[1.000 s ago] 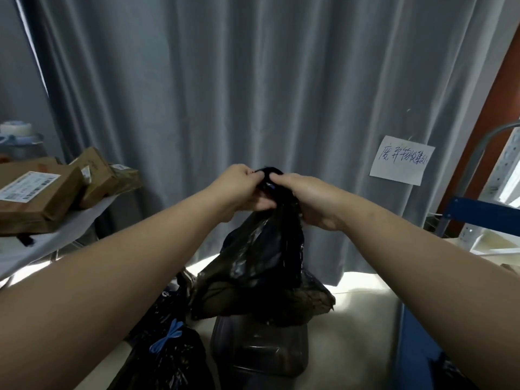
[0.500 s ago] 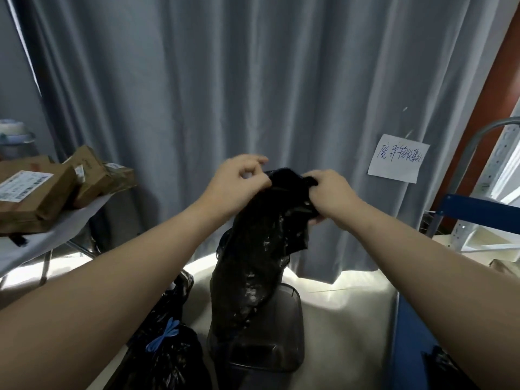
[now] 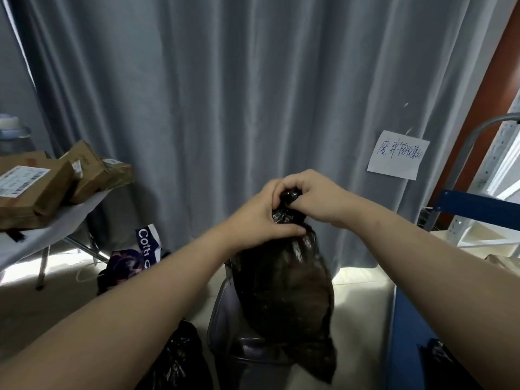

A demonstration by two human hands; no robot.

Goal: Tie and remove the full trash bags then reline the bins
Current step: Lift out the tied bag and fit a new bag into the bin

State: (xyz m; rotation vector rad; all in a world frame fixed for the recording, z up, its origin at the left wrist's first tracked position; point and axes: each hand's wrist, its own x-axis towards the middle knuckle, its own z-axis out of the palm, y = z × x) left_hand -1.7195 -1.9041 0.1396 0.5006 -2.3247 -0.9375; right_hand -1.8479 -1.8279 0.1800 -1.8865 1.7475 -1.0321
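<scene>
The left hand (image 3: pixel 260 218) curls its fingers round the gathered neck of the black trash bag (image 3: pixel 284 294), which hangs over the bin (image 3: pixel 222 319), steadying it while the right hand (image 3: pixel 318 197) pinches the twisted top, apparently to knot it.

A dark blue and white paper bag (image 3: pixel 147 244) on the floor carried the white letters "Cotti C", and the rest of the word was hidden. A white paper note (image 3: pixel 398 154) on the grey curtain (image 3: pixel 225 94) had one line of handwritten Chinese characters. A shipping label (image 3: pixel 22 178) with barcodes lay on a cardboard box (image 3: pixel 42 201) on the bench (image 3: pixel 56 232); its print was too small to read.
</scene>
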